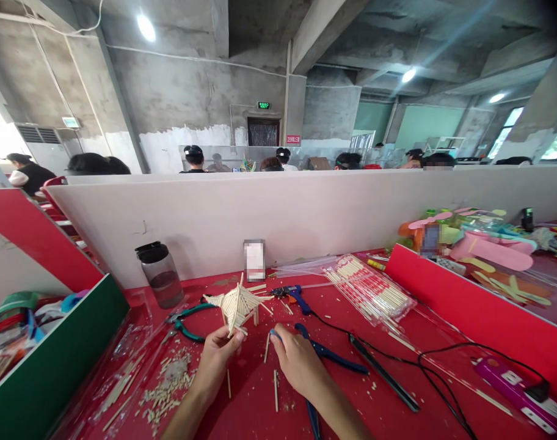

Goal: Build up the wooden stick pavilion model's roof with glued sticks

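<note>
My left hand [221,354] pinches the near corner of a small model made of pale wooden sticks [242,308], with a pointed, layered roof and short legs. My right hand [294,357] is just to the right of it, fingers curled together. A small blue bit [273,333] shows at its fingertips; what it belongs to is hidden. Blue-handled pliers [336,354] lie beside and partly beneath the right hand. Behind it lies a blue glue gun [297,296] with a black cord. Loose sticks [275,391] lie between my forearms.
Teal-handled pliers [191,311] and cut stick scraps [166,382] lie left. A water bottle [162,278] and a phone-like object [254,260] stand by the white partition [260,208]. Packed sticks [367,287], a dark cutter-like tool [383,373] and a purple power strip [519,391] are right.
</note>
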{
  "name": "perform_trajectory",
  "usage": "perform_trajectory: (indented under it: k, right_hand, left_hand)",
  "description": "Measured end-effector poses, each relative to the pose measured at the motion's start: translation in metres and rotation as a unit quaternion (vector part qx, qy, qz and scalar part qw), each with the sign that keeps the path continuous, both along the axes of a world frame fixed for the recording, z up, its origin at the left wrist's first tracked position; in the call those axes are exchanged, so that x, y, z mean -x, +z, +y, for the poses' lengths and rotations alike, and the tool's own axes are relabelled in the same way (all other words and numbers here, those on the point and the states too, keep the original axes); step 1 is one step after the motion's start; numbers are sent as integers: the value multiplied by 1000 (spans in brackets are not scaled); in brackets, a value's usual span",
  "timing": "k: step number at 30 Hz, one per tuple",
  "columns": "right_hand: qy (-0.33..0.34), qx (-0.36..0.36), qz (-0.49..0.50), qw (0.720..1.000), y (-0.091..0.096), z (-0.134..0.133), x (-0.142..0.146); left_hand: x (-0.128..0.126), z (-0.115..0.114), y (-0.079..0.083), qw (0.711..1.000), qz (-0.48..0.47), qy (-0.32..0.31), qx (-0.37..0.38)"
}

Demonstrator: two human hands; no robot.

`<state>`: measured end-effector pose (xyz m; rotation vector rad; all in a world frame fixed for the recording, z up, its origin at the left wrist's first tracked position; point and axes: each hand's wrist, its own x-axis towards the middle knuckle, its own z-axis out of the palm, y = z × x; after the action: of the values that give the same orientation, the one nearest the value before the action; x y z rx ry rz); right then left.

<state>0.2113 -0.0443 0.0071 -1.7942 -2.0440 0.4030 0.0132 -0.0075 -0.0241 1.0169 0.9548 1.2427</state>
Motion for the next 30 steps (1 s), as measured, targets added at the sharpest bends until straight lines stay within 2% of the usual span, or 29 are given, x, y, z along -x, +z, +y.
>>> perform_trajectory:
  k: [4, 8, 14, 22, 26, 30]
  right_hand:
    - [-8, 19, -32, 999, 4, -3, 0]
    - [-25, 88, -84, 992, 9, -5, 1]
    - [-1, 144, -91, 985, 16, -11, 0]
    - [73, 142, 9, 987, 49, -27, -36]
    - [130, 147, 92, 976, 63, -26, -59]
    - [205, 193, 114, 953, 78, -18, -70]
  left_hand:
    - [0, 1, -2, 1000, -1, -1, -6]
    - [1, 3, -6, 1000, 2, -6, -12]
    - [2, 4, -9, 1000, 2, -5, -13]
    - [0, 2, -3, 1000, 1, -8, -10]
    - [-1, 0, -2, 1000, -4, -9, -5]
    - [-2, 0, -2, 1000, -7, -9, -1]
